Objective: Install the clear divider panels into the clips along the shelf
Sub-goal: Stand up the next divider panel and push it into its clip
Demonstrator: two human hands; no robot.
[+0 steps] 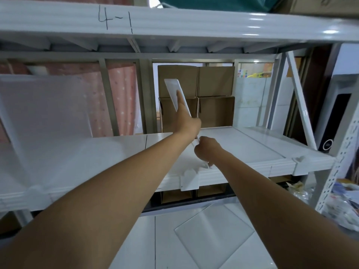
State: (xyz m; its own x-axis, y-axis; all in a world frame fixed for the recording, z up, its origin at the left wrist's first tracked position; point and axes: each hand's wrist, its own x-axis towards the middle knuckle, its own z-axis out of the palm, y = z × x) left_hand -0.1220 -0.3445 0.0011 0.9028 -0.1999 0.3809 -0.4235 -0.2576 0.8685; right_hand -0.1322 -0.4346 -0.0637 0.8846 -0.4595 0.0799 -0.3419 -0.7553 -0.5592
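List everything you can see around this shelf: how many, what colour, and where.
white metal shelf: one, white, across the middle; "4-1" is handwritten on the beam above
held clear plastic divider panel: one, clear, tilted and seen edge-on over mid-shelf
standing clear divider panel: one, clear, upright at the shelf's left
clear panel on the floor: one, clear, flat on the pale tiles below
white plastic clips: three visible, white, along the shelf's front edge
brown cardboard boxes: four, brown, stacked two by two behind the shelf
pink dotted curtain: one, pink, behind at left
left hand: holds the held panel higher up, forefinger along it
right hand: grips its lower edge above the middle clip
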